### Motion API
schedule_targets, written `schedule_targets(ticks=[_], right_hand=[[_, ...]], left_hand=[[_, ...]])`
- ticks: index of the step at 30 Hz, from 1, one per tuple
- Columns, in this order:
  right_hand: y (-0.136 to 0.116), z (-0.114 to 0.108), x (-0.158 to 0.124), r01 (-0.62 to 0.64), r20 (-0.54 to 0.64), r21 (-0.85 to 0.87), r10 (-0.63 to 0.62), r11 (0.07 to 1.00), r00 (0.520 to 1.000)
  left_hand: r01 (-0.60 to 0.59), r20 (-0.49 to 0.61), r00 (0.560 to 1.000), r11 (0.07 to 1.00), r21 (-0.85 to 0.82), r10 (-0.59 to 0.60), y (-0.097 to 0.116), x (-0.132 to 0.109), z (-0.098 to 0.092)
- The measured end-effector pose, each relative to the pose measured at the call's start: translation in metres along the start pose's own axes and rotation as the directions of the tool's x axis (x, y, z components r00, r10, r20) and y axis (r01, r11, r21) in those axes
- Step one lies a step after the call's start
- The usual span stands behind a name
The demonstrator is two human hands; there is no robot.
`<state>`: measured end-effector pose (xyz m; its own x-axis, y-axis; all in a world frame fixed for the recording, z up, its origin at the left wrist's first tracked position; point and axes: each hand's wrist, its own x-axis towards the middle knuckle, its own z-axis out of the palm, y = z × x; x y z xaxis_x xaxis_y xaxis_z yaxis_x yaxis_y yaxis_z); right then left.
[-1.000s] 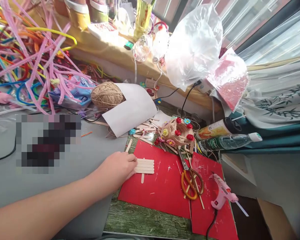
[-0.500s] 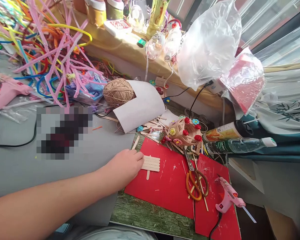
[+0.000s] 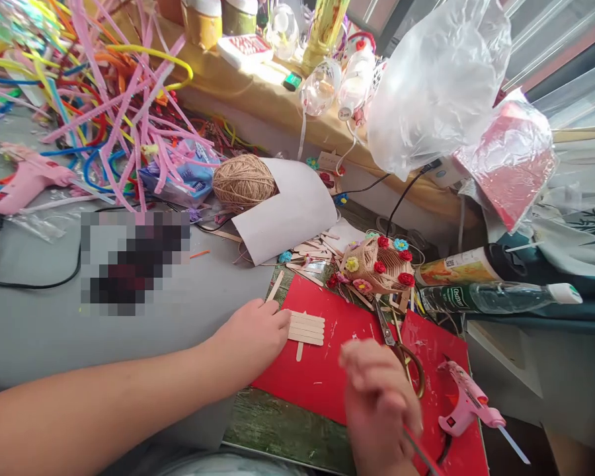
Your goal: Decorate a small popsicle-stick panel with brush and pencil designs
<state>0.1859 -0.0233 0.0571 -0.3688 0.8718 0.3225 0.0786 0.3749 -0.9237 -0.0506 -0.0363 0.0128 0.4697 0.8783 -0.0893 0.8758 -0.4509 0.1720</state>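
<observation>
My left hand (image 3: 258,337) is closed, its fingertips pinching or pressing the left end of a small panel of craft sticks (image 3: 307,328). Several pale sticks lie side by side there, with a crosspiece sticking out below. The panel rests on a red board (image 3: 322,380). To its right, my right hand (image 3: 379,396) is raised over the board, blurred, with fingers curled. A thin rod (image 3: 419,451) comes out from the lower side of that hand and seems held in it. Scissors (image 3: 409,363) lie just beyond, partly hidden by the hand.
A pink glue gun (image 3: 469,400) lies on the right; another pink glue gun (image 3: 27,178) lies far left. Behind the board are a flower-trimmed twine basket (image 3: 377,264), a twine ball (image 3: 244,183), loose sticks, a plastic bottle (image 3: 500,297) and a pipe cleaner heap (image 3: 123,99).
My right hand has come into view from below, over the red board, and covers part of the scissors. My left hand stays on the stick panel. The view has shifted slightly.
</observation>
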Motion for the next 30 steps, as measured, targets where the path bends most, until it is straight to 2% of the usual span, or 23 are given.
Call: schedule_targets(ticks=[1, 3, 5, 8, 10, 13, 15, 19, 26, 30], right_hand=[[0.019, 0.004, 0.008, -0.011, -0.104, -0.022, 0.008, 1.000, 0.995], [0.051, 0.010, 0.016, -0.111, -0.087, -0.073, 0.104, 0.991, 0.991], [0.068, 0.010, 0.016, -0.198, -0.098, -0.070, 0.191, 0.978, 0.977], [0.068, 0.010, 0.018, -0.208, -0.094, -0.072, 0.201, 0.975, 0.975], [0.065, 0.013, 0.024, -0.286, -0.070, -0.040, 0.283, 0.957, 0.957], [0.066, 0.020, 0.032, -0.485, -0.024, 0.028, 0.486, 0.874, 0.874], [0.070, 0.023, 0.033, -0.552, 0.021, 0.034, 0.552, 0.833, 0.834], [0.076, 0.024, 0.030, -0.572, 0.063, 0.033, 0.570, 0.819, 0.819], [0.074, 0.023, 0.033, -0.531, 0.085, -0.002, 0.529, 0.848, 0.844], [0.072, 0.021, 0.027, -0.438, 0.037, -0.011, 0.438, 0.899, 0.898]], left_hand=[[-0.004, 0.002, 1.000, 1.000, 0.001, 0.004, 0.000, 0.000, -0.001], [-0.008, 0.016, 1.000, 1.000, -0.007, 0.008, -0.001, 0.000, -0.003], [-0.012, 0.027, 1.000, 1.000, -0.018, 0.012, -0.002, 0.001, -0.004], [-0.018, 0.036, 0.999, 0.999, -0.036, 0.020, -0.004, 0.001, -0.004], [-0.018, 0.032, 0.999, 0.999, -0.051, 0.019, -0.005, 0.001, -0.004], [-0.021, 0.018, 1.000, 0.998, -0.065, 0.023, -0.006, 0.001, -0.004], [-0.020, 0.005, 1.000, 0.997, -0.070, 0.021, -0.006, 0.001, -0.003], [-0.014, -0.003, 1.000, 0.996, -0.086, 0.014, -0.006, 0.001, -0.002], [-0.030, -0.015, 0.999, 0.997, -0.075, 0.029, -0.007, 0.001, -0.004], [-0.024, -0.025, 0.999, 0.997, -0.077, 0.022, -0.006, 0.001, -0.005]])
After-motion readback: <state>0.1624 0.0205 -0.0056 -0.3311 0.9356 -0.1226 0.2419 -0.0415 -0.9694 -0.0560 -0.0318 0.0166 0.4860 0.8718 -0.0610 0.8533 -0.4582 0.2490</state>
